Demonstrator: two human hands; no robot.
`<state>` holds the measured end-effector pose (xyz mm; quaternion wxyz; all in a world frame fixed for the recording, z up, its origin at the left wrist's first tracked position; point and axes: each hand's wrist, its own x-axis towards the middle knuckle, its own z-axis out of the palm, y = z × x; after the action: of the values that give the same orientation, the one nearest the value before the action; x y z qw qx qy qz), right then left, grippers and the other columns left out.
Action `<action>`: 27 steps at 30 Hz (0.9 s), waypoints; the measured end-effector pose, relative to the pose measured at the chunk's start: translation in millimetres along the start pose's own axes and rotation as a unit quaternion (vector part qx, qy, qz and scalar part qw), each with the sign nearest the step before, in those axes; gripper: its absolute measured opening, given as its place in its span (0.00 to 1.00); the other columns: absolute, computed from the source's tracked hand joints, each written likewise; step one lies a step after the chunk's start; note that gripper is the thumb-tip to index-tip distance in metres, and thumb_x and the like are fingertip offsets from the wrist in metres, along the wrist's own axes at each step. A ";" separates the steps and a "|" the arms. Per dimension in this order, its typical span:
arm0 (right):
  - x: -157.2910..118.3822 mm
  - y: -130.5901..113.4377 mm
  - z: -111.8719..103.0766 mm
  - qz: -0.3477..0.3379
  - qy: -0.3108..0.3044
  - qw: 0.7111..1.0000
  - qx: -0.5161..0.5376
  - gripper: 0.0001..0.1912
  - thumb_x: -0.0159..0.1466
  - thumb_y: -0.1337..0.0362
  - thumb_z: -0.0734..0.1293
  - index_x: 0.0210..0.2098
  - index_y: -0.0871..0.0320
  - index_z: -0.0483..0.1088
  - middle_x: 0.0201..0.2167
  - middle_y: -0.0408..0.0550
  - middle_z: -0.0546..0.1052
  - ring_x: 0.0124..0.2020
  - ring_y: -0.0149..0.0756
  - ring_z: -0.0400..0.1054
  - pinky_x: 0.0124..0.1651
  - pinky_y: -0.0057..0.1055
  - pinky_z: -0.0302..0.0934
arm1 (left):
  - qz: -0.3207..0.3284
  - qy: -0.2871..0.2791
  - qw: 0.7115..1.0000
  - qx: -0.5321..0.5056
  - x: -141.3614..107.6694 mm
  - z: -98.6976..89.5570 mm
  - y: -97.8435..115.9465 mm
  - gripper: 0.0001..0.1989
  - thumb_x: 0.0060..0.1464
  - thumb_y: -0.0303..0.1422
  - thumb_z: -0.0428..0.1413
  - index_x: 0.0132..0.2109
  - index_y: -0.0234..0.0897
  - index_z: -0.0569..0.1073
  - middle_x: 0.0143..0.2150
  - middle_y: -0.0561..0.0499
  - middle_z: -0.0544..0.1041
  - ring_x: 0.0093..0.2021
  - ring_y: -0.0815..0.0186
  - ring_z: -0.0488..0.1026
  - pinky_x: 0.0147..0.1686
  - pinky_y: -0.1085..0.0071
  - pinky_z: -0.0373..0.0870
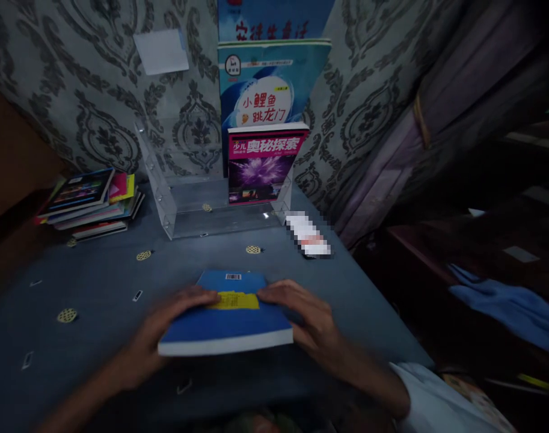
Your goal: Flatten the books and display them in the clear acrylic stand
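Observation:
A thick blue book [229, 328] with a yellow panel and a barcode is held level above the table's near part. My left hand [166, 322] grips its left side, thumb or finger over the yellow panel's edge. On the right side my right hand [305, 310] grips the same book, fingers on top. Beyond it stands a clear acrylic rack [202, 225]. At the rack's right side a magenta magazine [267, 165] leans upright, in front of a light-blue book [274, 66] and another blue book [274, 18].
A stack of books [96, 201] lies at the left, near the patterned wall. Right of the rack is a blurred-out white item [308, 234]. The table [103, 273] ends at a slanting right edge, with a curtain [382, 162] and blue cloth [509, 307] beyond.

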<state>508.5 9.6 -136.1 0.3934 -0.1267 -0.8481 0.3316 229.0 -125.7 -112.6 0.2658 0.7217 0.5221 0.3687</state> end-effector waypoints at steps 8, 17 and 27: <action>28.2 49.9 12.9 0.161 0.038 0.984 0.071 0.14 0.69 0.52 0.66 0.38 0.54 0.77 0.34 0.46 0.80 0.39 0.40 0.76 0.46 0.37 0.72 | -0.077 0.204 0.947 -0.237 88.7 12.7 -19.0 0.25 0.54 0.50 0.63 0.50 0.37 0.74 0.44 0.46 0.81 0.46 0.57 0.78 0.47 0.64 0.76; 26.8 58.9 21.4 0.316 0.050 0.933 0.164 0.18 0.64 0.46 0.67 0.35 0.56 0.69 0.25 0.42 0.77 0.26 0.34 0.71 0.29 0.29 0.65 | -0.214 0.139 0.943 -0.213 97.0 19.8 -71.9 0.29 0.53 0.49 0.61 0.55 0.39 0.65 0.30 0.55 0.75 0.25 0.65 0.72 0.29 0.69 0.70; 21.6 76.8 20.1 0.339 0.009 0.939 0.047 0.16 0.62 0.47 0.66 0.32 0.55 0.67 0.22 0.41 0.74 0.23 0.34 0.67 0.26 0.28 0.58 | -0.092 0.080 0.961 0.248 81.6 17.2 -89.4 0.16 0.64 0.37 0.49 0.56 0.37 0.69 0.48 0.44 0.72 0.49 0.55 0.72 0.50 0.56 0.71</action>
<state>475.7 67.9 -183.8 0.2705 -0.3911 -0.7346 0.4840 208.0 -20.2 -170.7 0.0683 0.6817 0.6812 0.2580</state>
